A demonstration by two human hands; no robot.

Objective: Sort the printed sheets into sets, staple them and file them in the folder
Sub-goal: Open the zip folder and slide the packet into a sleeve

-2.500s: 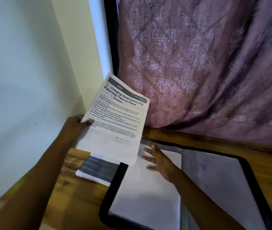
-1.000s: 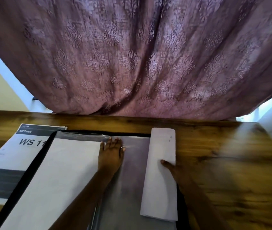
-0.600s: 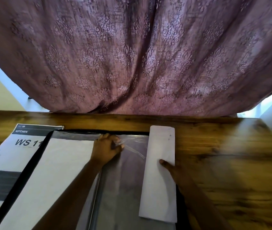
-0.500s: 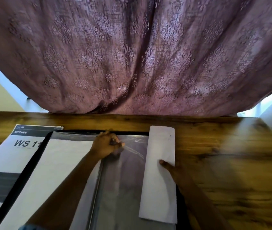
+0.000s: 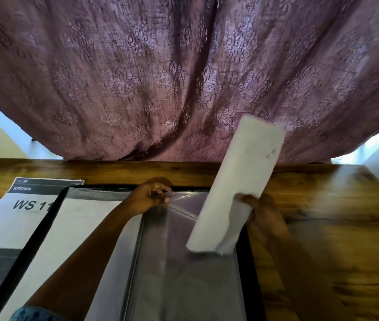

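Observation:
An open black folder [image 5: 247,262] with clear plastic sleeves lies on the wooden table. My left hand [image 5: 148,196] pinches the top edge of the right-hand clear sleeve [image 5: 184,269] near the folder's spine. My right hand [image 5: 262,216] grips a white set of sheets [image 5: 237,186], lifted off the folder and tilted up toward the curtain, blank side facing me. A white sheet [image 5: 75,228] fills the folder's left sleeve.
A printed set reading "KITCHEN WS 11" [image 5: 10,216] lies on the table left of the folder, partly under it. A mauve patterned curtain [image 5: 184,77] hangs over the table's far edge. Bare wooden table [image 5: 334,239] stretches to the right.
My right hand has raised the white set off the folder's right side and tilted it upward. My left hand has closed on the sleeve's top edge and lifts it slightly.

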